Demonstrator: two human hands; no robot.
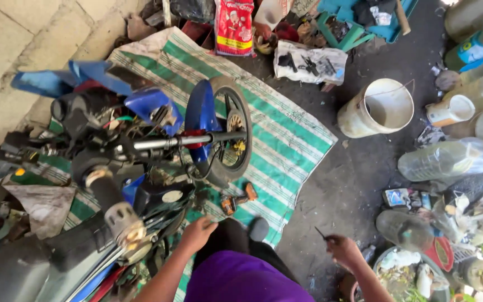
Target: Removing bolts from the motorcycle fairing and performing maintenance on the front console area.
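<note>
While a stripped blue motorcycle [141, 145] stands with its front wheel [231, 131] on a green-striped tarp [286, 134], the person, seen from the head camera, reaches for it with the left hand [198, 234], which rests at the lower frame just below the blue bodywork, fingers curled downward; whether they close on a part cannot be told. The right hand [343, 250] is held well apart to the right, over the dark floor, pinched shut on a thin dark tool [321, 233] whose tip points up and to the left, towards the machine. The motorcycle thus lies to the left of and above the tool hand, its handlebar [191, 140] running roughly left to right; the left hand is the nearer. An orange-and-black tool [237, 200] lies on the tarp between the wheel and the left hand. A pale bucket [380, 109] stands farther right.
</note>
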